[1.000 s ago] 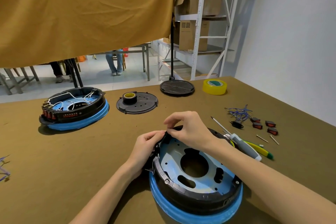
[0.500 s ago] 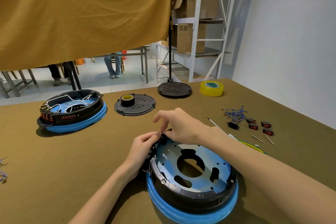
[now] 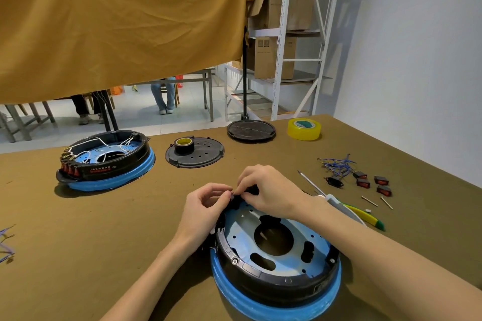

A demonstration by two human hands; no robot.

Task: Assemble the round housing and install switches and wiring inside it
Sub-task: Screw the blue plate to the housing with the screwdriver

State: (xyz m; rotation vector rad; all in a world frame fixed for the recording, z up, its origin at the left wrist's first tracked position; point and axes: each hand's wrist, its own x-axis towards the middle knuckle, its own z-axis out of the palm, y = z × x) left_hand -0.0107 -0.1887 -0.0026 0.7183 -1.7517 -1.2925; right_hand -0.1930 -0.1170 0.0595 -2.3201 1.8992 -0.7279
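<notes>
Head view: both hands' grips [image 3: 206,206] [image 3: 266,193] pinching something small at housing [image 3: 276,263] rim, screwdriver [image 3: 339,203] just beside.

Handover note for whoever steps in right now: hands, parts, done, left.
Left hand: at the far-left rim of the near housing, fingers curled on a small dark part there.
Right hand: pinching at the same spot from above; the part itself is mostly hidden.
Near housing: blue plate bare, no wiring in it that shows.
Spare red switches and blue wires lie loose to the right, with the screwdriver.
The far-left housing already has switches and white wiring.
Left: switches, wiring, then the black cover.
</notes>
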